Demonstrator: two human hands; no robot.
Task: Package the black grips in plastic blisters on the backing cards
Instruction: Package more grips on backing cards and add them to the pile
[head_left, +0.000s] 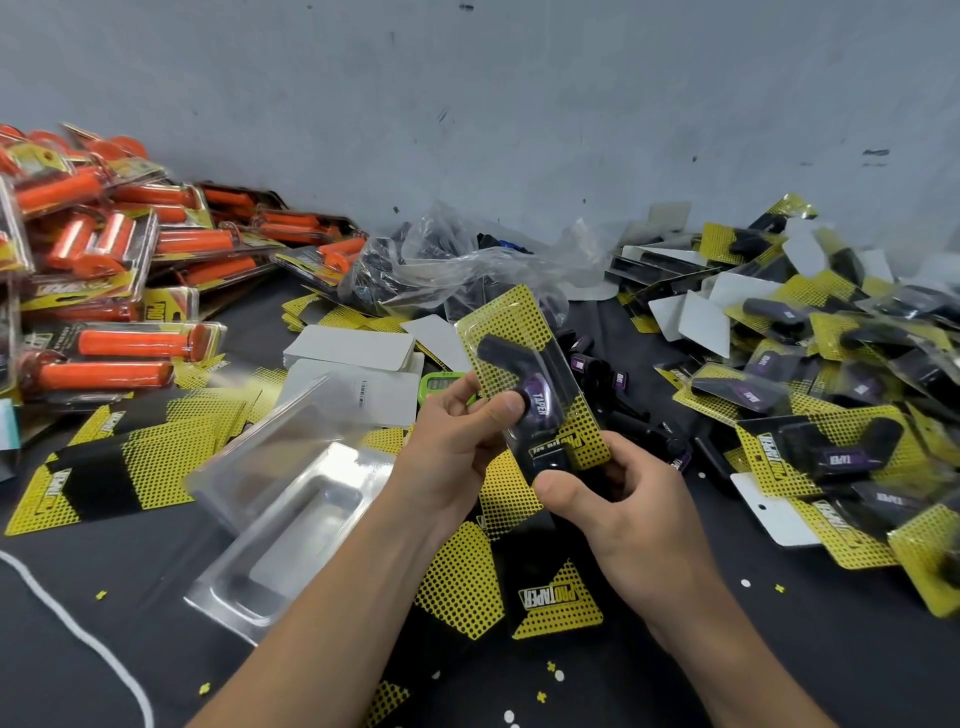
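Left hand (457, 441) and right hand (631, 512) fingers grasp the blister pack (511, 332) labelled TAPER

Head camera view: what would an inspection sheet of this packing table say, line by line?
Surface: dark table, largely covered.
Job's things: blister pack holding a black grip; empty blisters, backing cards, loose grips, finished packs piled right.
Clutter: orange packs, plastic bag, paper bits.
Hands: left hand and right hand grip the blister pack.
Cables: white cord, near-left.
Surroundings: grey wall.
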